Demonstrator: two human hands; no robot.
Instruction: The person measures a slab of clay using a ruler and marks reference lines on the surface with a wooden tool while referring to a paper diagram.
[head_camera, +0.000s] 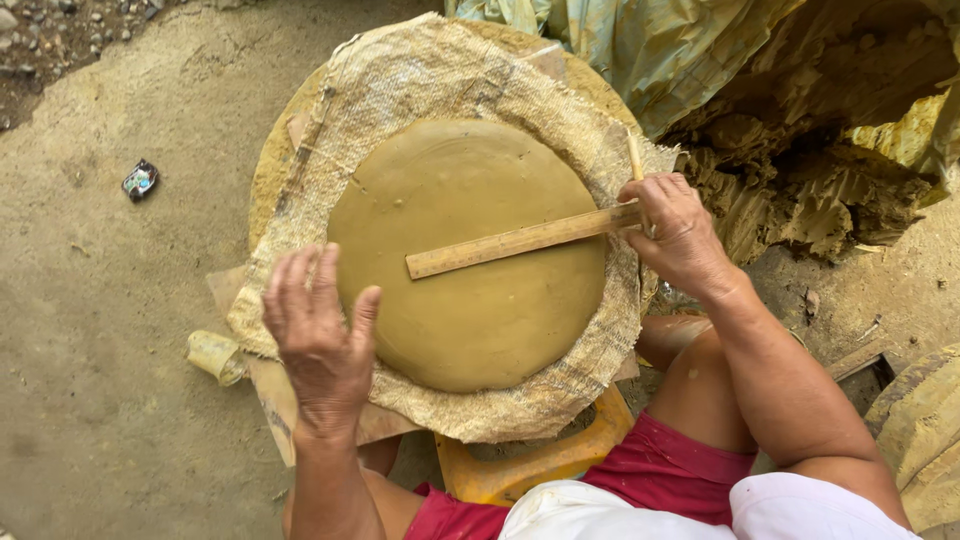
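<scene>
A smooth round disc of tan clay (470, 300) lies on a piece of coarse burlap (400, 90) spread over a round board. My right hand (678, 232) grips the right end of a flat wooden stick (500, 245), which lies across the middle of the clay disc. My left hand (318, 335) rests flat with fingers spread on the disc's left edge and the burlap, holding nothing.
A yellow plastic stool edge (520, 470) shows under the board near my knees. A small dark object (140, 180) lies on the dirt ground at the left. Crumpled clay-caked plastic sheeting (800, 130) is heaped at the upper right.
</scene>
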